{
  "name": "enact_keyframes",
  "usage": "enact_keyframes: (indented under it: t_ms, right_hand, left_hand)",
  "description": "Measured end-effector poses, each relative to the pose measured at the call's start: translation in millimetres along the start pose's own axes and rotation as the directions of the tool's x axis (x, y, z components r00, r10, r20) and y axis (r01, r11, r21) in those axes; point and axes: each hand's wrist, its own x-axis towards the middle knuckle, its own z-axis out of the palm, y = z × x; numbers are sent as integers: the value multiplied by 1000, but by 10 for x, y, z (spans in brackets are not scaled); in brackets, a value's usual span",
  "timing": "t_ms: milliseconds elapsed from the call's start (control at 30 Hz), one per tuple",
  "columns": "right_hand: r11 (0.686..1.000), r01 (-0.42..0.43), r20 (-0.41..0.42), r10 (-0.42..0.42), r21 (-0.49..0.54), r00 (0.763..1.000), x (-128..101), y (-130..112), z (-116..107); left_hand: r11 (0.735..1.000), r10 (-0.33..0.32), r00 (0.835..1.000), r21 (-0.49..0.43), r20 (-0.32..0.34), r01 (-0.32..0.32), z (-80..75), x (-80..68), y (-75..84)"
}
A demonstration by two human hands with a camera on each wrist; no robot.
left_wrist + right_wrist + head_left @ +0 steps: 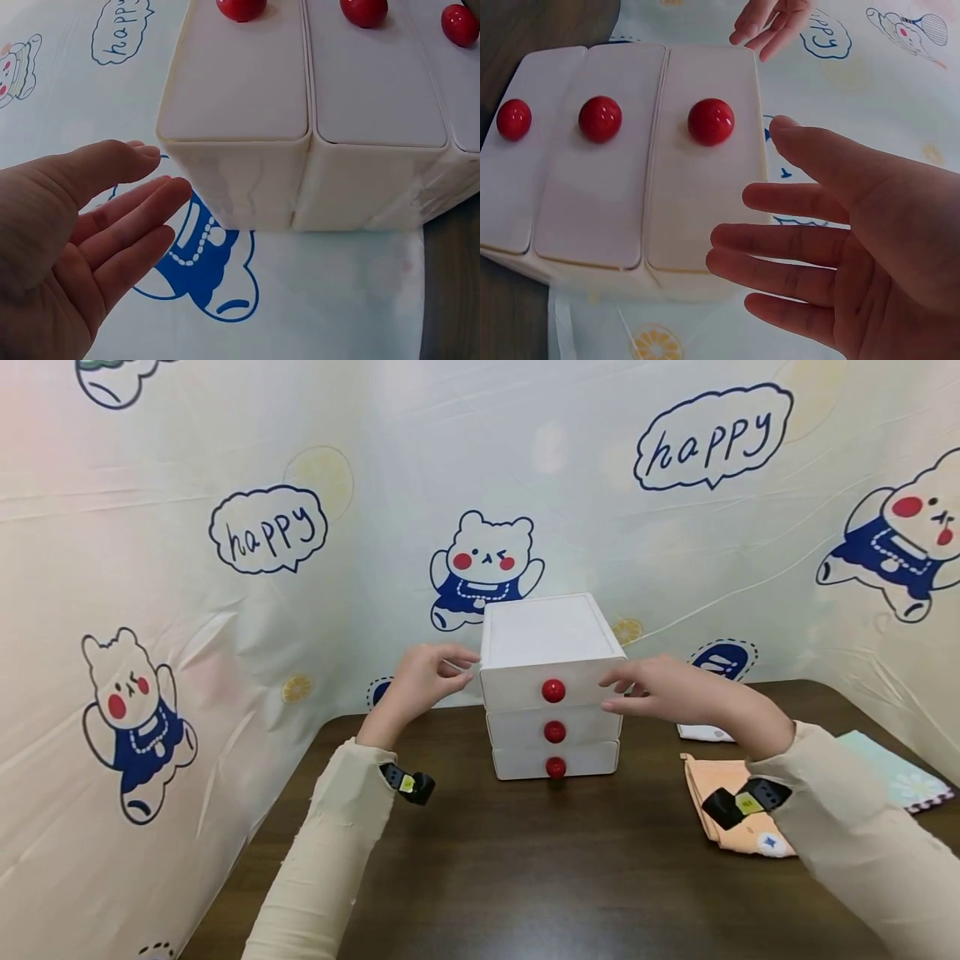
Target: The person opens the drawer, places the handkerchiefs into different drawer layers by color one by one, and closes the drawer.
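Head view, 2 close wrist views

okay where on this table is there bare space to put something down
The dark table is bare in front of the white drawer stack, between the two sleeves, and left of the stack. The right side is crowded: an orange cloth and a light blue cloth lie there.

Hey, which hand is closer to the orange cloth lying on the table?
Right. The right hand is at the top drawer's right edge, above and left of the orange cloth. The left hand is beyond the drawer unit, much farther away.
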Motion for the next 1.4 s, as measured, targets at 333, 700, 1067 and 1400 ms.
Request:
enact_keyframes:
  t_ms: [333, 700, 1067, 1400]
  right_hand:
    - [997, 20, 44, -23, 68, 999, 213, -27, 130]
    - [989, 72, 38, -77, 128, 996, 365, 54, 219]
    - [982, 111, -34, -107, 152, 994, 515, 91, 369]
    - [989, 15, -99, 0, 147, 995, 621, 5, 451]
  left_hand:
    - [1000, -10, 1000, -27, 19, 10, 75, 43, -38]
    - [998, -15, 1000, -65, 26, 16, 111, 85, -58]
    - [996, -11, 1000, -89, 23, 13, 121, 89, -109]
    - [997, 30, 999, -72, 29, -28, 96, 102, -126]
